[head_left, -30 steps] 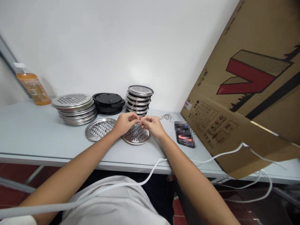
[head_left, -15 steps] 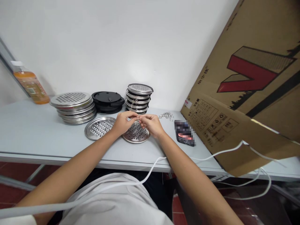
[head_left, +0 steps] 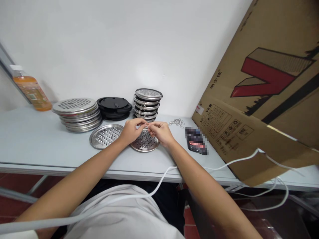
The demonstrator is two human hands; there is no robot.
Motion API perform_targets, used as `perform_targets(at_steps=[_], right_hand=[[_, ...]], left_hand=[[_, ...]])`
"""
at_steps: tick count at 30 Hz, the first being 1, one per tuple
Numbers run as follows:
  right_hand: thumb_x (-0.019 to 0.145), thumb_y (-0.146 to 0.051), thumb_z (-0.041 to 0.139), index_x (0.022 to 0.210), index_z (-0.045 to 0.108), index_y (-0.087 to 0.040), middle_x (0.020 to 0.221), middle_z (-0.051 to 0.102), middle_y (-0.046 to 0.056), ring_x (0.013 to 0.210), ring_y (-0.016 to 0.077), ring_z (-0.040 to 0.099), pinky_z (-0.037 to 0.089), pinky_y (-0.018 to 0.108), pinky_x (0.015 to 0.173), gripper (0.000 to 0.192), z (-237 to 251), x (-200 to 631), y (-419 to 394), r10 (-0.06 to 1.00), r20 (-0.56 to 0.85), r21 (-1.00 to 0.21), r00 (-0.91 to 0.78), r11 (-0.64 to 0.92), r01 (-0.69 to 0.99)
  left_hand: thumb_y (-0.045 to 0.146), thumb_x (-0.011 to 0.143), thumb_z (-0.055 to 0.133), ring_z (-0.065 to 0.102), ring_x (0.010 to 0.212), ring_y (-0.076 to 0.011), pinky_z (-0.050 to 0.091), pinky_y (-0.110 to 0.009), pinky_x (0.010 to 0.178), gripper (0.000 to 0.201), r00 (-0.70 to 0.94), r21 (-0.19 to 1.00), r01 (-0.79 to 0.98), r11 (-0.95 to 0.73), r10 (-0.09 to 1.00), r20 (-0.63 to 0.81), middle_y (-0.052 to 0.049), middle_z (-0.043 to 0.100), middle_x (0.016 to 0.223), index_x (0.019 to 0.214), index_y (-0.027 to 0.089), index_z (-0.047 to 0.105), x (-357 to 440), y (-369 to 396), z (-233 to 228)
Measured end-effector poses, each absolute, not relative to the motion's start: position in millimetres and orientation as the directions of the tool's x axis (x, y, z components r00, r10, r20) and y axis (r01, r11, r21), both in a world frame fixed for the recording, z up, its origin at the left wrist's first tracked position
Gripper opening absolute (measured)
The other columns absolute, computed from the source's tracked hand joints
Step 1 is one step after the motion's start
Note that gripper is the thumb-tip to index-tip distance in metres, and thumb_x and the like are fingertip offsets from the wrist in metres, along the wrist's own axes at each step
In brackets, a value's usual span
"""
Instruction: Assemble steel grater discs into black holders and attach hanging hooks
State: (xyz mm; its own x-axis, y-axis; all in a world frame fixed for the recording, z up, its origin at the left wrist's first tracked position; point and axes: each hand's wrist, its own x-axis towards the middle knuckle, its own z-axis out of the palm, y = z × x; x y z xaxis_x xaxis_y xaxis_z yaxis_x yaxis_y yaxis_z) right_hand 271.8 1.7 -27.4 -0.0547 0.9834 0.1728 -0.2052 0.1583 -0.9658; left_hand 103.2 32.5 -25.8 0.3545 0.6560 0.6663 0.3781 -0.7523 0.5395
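My left hand (head_left: 133, 129) and my right hand (head_left: 160, 132) meet fingertip to fingertip, thumbs and forefingers closed in a pinch. Whatever lies between them is too small and hidden to make out. Below both hands a round metal grater plate (head_left: 145, 143) rests on the table, its far rim partly covered by my fingers. Left of it, behind my left wrist, lies another round grater plate (head_left: 106, 136). Just beyond my hands stands a stack of grater plates with black rims (head_left: 149, 95), small wire clasps showing on its side. Small metal wire pieces (head_left: 176, 123) lie heaped to the right.
A stack of metal grater plates (head_left: 79, 114) and a pile of round black parts (head_left: 114, 106) stand along the wall. An orange bottle (head_left: 33, 91) is far left. Right are a phone (head_left: 196, 146), a large cardboard box (head_left: 239, 126) and a white cable (head_left: 159, 182) crossing the front.
My hands stay pinched together over the grater plate, with hardly any movement. The view has shifted very slightly.
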Motion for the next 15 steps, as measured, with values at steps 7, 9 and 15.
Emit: perform_targets(at_steps=[7,9,15], right_hand=[[0.064,-0.028,0.074,0.07,0.074,-0.013,0.057,0.06,-0.001,0.048,0.0074,0.041,0.028,0.024,0.046,0.016,-27.3,271.8,-0.3,0.982,0.175,-0.972,-0.066,0.162,-0.17],[0.065,-0.029,0.073,0.067,0.073,-0.013,0.055,0.057,-0.002,0.048,0.0071,0.039,0.027,0.024,0.047,0.016,-26.1,271.7,-1.4,0.979,0.188,-0.974,-0.073,0.176,-0.143],[0.068,-0.028,0.068,0.053,0.064,-0.015,0.049,0.046,-0.004,0.047,0.0064,0.032,0.022,0.025,0.048,0.021,-23.0,272.5,-4.7,0.968,0.227,-0.973,-0.102,0.221,-0.067]], left_hand=[[0.025,0.087,0.062,0.068,0.076,-0.0196,0.052,-0.029,0.077,0.013,0.348,0.585,0.385,-0.714,0.7,0.624,-0.003,0.077,0.085,0.09,0.018,0.073,105.1,30.2,-26.4],[0.025,0.087,0.062,0.068,0.075,-0.0191,0.052,-0.029,0.076,0.012,0.344,0.594,0.383,-0.707,0.706,0.619,-0.003,0.076,0.084,0.09,0.018,0.072,105.3,30.1,-26.9],[0.025,0.086,0.062,0.067,0.076,-0.0187,0.052,-0.029,0.076,0.009,0.346,0.61,0.366,-0.703,0.711,0.612,-0.003,0.074,0.083,0.086,0.018,0.068,106.1,29.7,-27.2]])
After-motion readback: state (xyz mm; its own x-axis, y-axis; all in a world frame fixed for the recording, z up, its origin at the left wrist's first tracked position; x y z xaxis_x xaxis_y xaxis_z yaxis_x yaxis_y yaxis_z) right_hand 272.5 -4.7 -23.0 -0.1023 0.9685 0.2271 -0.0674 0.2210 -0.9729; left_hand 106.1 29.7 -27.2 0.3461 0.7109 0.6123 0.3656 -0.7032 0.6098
